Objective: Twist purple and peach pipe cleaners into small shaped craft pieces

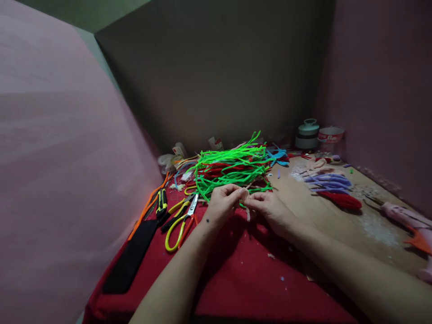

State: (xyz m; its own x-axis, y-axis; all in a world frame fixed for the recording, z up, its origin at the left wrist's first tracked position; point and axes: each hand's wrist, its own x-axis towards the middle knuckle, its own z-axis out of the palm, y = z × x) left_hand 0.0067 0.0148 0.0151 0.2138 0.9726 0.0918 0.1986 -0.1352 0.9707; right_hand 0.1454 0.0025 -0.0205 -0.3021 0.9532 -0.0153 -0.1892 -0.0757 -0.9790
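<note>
A pale pipe cleaner (247, 204) is pinched between the left hand (222, 202) and right hand (270, 208). Green pipe cleaners (232, 168) are heaped just behind; yellow-handled scissors (180, 220) lie left.

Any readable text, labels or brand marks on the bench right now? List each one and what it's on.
None can be read.
Red-banded cup at the back right: white marks on the band, too blurred to read.
Small white packets behind the green pipe cleaners: red print, too small to read.
Yellow-handled scissors beside the left hand: no marking visible.
</note>
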